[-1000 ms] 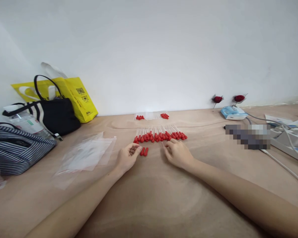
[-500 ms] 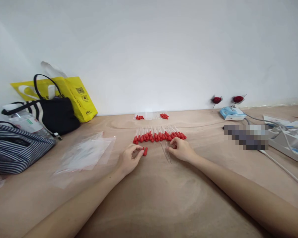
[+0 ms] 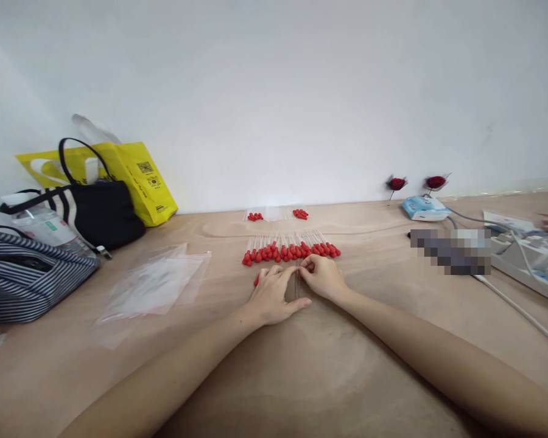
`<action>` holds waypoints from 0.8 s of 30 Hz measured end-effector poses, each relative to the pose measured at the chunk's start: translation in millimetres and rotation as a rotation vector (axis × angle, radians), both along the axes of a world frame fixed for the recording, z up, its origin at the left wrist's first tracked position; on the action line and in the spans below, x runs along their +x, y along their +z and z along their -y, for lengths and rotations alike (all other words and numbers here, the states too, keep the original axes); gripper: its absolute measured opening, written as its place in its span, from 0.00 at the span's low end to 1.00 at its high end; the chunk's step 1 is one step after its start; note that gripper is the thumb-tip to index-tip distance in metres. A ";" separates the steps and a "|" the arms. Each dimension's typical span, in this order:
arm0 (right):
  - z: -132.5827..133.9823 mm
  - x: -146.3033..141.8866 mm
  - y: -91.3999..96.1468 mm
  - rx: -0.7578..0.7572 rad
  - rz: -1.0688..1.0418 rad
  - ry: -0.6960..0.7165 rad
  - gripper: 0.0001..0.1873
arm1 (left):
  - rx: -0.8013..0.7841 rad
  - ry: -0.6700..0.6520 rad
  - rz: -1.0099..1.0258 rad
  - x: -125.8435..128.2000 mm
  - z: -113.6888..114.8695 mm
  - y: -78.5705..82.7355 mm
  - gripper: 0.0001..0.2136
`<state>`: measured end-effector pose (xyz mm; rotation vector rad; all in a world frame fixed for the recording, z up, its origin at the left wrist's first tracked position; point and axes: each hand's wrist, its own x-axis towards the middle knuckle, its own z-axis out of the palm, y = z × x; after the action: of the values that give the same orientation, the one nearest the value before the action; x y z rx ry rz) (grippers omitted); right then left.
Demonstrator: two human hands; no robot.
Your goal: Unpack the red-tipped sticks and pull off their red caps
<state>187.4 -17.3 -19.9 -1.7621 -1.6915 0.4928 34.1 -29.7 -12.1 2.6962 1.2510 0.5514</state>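
A row of several clear thin tubes with red caps (image 3: 291, 250) lies across the wooden table (image 3: 301, 377). Just in front of it, my two hands meet. My right hand (image 3: 323, 278) has its fingers curled in a pinch on a couple of clear tubes (image 3: 296, 286) that run between the hands. My left hand (image 3: 274, 293) lies palm down with its fingers bent toward the right hand's fingertips and its thumb stretched out. What it holds is hidden. One loose red cap (image 3: 256, 281) peeks out at its left side.
Clear plastic bags (image 3: 158, 283) lie to the left. Further left are a striped bag (image 3: 31, 274), a black handbag (image 3: 103, 213) and a yellow bag (image 3: 141, 176). A small packet with red caps (image 3: 276, 214) sits by the wall. At right are a power strip (image 3: 530, 258), cables and a blue-white pack (image 3: 424, 208).
My left hand took up one of the two loose red caps and slid right to meet my right hand. The right hand drew clear tubes toward me from the row.
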 end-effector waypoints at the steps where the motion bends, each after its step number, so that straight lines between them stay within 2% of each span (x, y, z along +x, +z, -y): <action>1: -0.4 1.3 1.2 0.016 0.005 -0.005 0.04 | 0.006 0.007 0.005 -1.2 -0.1 -0.7 0.29; 4: -5.7 8.8 7.5 0.127 0.066 -0.064 0.07 | 0.039 0.021 0.023 -6.2 4.4 -1.1 0.31; 7: -16.1 16.1 14.7 0.241 0.201 -0.153 0.12 | 0.092 0.017 0.051 -15.7 11.9 1.2 0.29; 10: -26.5 18.0 17.1 0.227 0.316 -0.182 0.17 | 0.153 0.022 0.080 -28.8 16.4 3.0 0.22; 13: -33.0 16.1 14.4 0.173 0.371 -0.152 0.19 | 0.183 0.008 0.092 -37.3 16.0 2.7 0.12; 16: -35.9 14.5 11.5 0.174 0.363 -0.153 0.18 | 0.170 -0.027 0.092 -34.5 12.7 1.3 0.09; 19: -33.2 15.6 10.3 0.269 0.292 -0.189 0.17 | 0.147 -0.039 0.091 -23.9 9.0 0.2 0.09; 21: -25.3 18.9 9.0 0.341 0.224 -0.188 0.17 | 0.135 -0.041 0.090 -16.6 7.1 -0.2 0.09; 24: -3.4 30.5 4.0 0.400 0.136 -0.104 0.15 | 0.130 -0.036 0.084 -8.6 5.5 -0.5 0.08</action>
<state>217.8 -14.0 -15.9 -1.6028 -1.6420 -0.0161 25.6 -35.2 -12.7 2.7608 1.1824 0.7577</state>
